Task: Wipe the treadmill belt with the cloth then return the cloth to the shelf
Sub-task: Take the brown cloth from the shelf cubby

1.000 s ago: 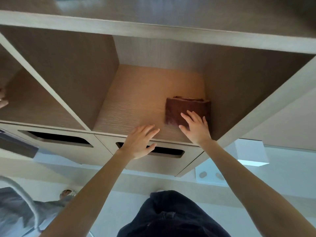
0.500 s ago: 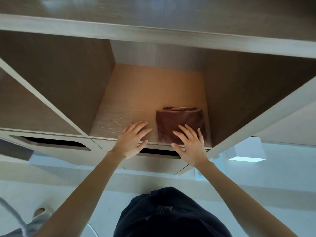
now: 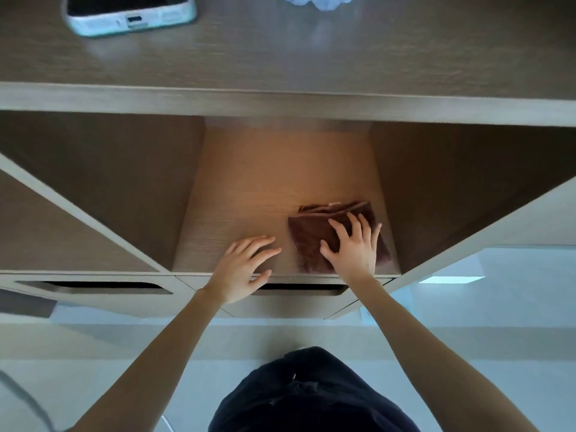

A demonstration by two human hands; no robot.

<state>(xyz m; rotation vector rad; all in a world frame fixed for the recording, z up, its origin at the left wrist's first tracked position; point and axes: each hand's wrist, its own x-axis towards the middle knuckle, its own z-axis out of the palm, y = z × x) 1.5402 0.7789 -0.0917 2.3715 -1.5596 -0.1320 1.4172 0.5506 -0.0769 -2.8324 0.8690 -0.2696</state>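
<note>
A folded dark brown cloth [image 3: 307,236] lies on the floor of the middle shelf compartment [image 3: 249,194], near its front right corner. My right hand [image 3: 353,247] lies flat on top of the cloth with its fingers spread. My left hand [image 3: 246,266] rests with straight fingers on the shelf's front edge, just left of the cloth and not touching it. The treadmill is not in view.
On the cabinet top lie a phone in a pale green case [image 3: 131,14] at the far left and a bluish-white crumpled thing [image 3: 321,0] at the top edge. Drawers with cut-out handles [image 3: 103,286] sit below the shelf. Another open compartment lies to the left.
The view has tilted up, bringing the cabinet top with the phone into sight. My right hand has slid further onto the cloth; my left hand stays at the shelf's front edge.
</note>
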